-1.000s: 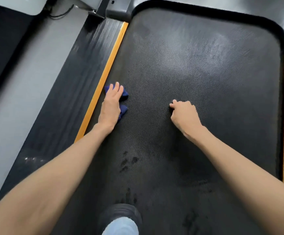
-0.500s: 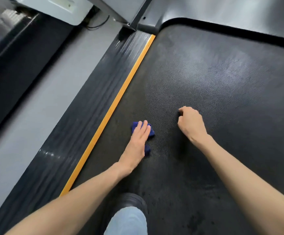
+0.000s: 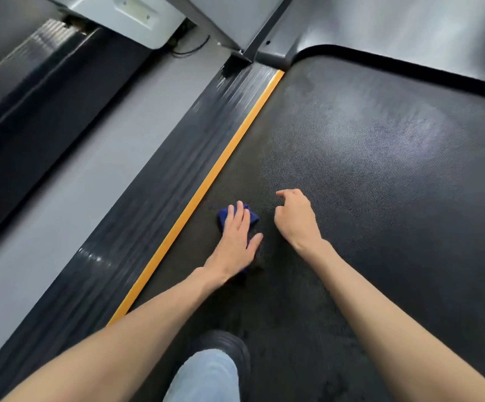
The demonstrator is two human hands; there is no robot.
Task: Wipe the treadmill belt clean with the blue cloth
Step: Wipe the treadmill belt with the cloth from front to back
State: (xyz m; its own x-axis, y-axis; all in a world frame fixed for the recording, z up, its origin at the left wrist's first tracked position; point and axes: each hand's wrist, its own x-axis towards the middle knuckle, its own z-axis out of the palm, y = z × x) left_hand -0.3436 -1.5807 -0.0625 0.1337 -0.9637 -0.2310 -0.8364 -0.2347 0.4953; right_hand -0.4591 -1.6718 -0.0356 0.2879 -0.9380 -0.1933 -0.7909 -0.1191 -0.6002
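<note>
The dark textured treadmill belt (image 3: 380, 184) fills the middle and right of the head view. My left hand (image 3: 237, 242) lies flat with straight fingers on the small blue cloth (image 3: 253, 218), pressing it onto the belt close to the orange strip. Most of the cloth is hidden under the palm. Just to its right, my right hand (image 3: 296, 219) is loosely curled, holds nothing and sits on or just above the belt.
An orange strip (image 3: 206, 187) and a ribbed black side rail (image 3: 154, 210) border the belt on the left, then grey floor (image 3: 61, 204). The treadmill's upright and motor cover (image 3: 409, 27) stand at the far end. My shoe and jeans leg (image 3: 215, 369) are on the belt.
My left hand slid the cloth along the belt beside the orange strip, and my right hand now lies closer to it. The view swung left, showing more floor.
</note>
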